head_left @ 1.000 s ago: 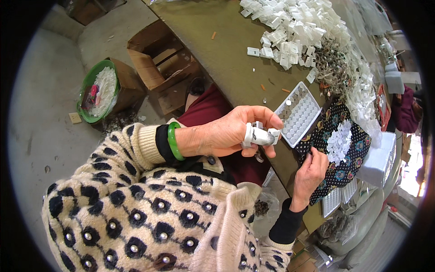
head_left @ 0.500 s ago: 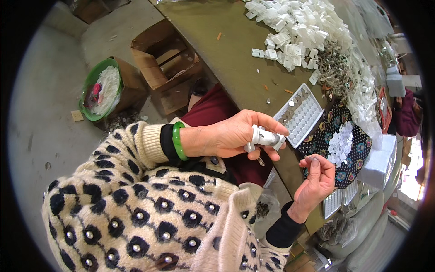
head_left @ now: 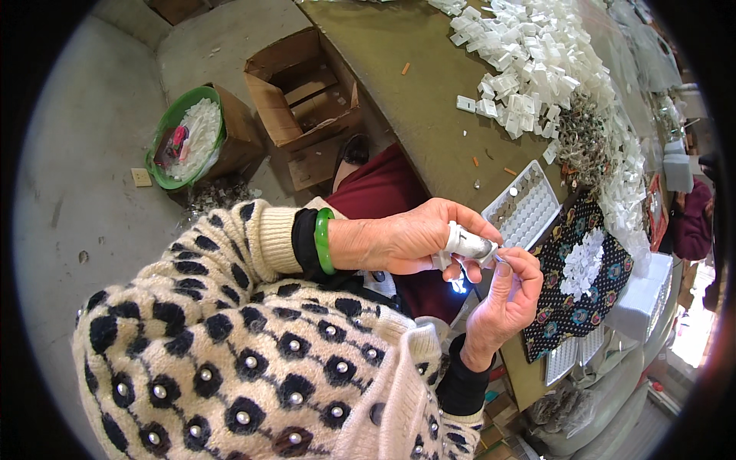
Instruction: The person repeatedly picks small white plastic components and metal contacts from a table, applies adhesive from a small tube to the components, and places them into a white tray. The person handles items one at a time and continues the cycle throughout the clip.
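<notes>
My left hand (head_left: 410, 238), with a green bangle (head_left: 325, 241) at its wrist, is closed around a small white cylindrical holder (head_left: 469, 244) with a silvery-grey side. Just below the holder shines a bright bluish-white light (head_left: 458, 282). At the holder's far right end, my right hand (head_left: 502, 303) pinches with thumb and forefinger. Whatever lies between those fingertips is too small to name. Beyond both hands, a white dimpled tray (head_left: 543, 221) holds small round metallic pieces in part of its cups.
White plastic casings (head_left: 529, 65) are heaped on the green table (head_left: 399, 84), beside tangled metal parts (head_left: 583, 134). White flat pieces (head_left: 584, 264) lie on a patterned dark cloth (head_left: 552, 322). On the floor are a cardboard box (head_left: 274, 115) and a green basin (head_left: 162, 180).
My right hand has moved left and up to the holder's end. A light under the holder now glows. The whole view has shifted slightly.
</notes>
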{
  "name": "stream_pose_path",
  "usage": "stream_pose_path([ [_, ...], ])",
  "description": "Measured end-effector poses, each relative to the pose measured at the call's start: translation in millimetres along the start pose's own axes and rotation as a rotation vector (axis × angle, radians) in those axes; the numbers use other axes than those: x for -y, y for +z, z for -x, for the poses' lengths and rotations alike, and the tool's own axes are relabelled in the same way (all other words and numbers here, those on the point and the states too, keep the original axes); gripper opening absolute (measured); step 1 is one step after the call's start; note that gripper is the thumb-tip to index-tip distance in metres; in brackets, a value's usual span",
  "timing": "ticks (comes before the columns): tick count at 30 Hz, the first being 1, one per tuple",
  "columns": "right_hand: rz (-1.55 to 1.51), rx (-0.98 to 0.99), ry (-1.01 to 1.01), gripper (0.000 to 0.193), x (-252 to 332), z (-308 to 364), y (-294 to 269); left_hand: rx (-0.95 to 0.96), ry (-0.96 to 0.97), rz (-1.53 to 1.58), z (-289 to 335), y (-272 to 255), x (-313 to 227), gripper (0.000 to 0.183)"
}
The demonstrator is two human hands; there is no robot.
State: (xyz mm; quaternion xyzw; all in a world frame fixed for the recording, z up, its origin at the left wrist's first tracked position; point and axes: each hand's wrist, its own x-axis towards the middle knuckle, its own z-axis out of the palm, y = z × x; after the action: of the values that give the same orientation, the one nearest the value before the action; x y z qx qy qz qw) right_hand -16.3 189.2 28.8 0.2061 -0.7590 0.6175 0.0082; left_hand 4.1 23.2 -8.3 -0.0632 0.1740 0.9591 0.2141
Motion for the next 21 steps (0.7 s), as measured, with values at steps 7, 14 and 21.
stream_pose_path([
  [7,0.065,-0.039,-0.03,0.005,-1,1,4,0.012,0.011,0.015,0,0,0,0.026],
  [14,0.175,-0.018,-0.056,0.005,-2,-2,4,-0.132,-0.033,-0.029,2,7,2,0.022],
  [21,0.211,0.068,-0.136,0.01,-4,-7,0,-0.141,-0.019,-0.114,3,10,-2,0.021],
])
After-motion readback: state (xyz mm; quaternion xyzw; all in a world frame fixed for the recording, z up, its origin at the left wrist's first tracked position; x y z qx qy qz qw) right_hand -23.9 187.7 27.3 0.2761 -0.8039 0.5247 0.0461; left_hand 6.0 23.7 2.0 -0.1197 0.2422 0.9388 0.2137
